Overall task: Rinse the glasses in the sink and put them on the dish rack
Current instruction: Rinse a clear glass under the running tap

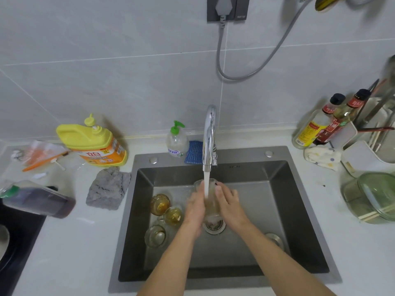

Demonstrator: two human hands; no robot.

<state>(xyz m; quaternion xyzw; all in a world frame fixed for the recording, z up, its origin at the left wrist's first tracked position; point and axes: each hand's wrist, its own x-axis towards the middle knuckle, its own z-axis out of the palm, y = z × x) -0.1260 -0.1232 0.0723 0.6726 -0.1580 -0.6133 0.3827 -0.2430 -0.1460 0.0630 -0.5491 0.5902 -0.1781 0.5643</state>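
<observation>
Rinsing step: left hand (195,207) and right hand (227,202) clasping glass (210,196) under tap stream, sink (299,221) centre. Three glasses (163,216) waiting at 9 o'clock. Next: carrying toward dish rack (363,154), 2 o'clock.

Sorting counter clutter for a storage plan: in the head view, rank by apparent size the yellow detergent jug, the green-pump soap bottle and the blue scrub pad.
1. Yellow detergent jug
2. Green-pump soap bottle
3. Blue scrub pad, though partly hidden by the faucet.
</observation>
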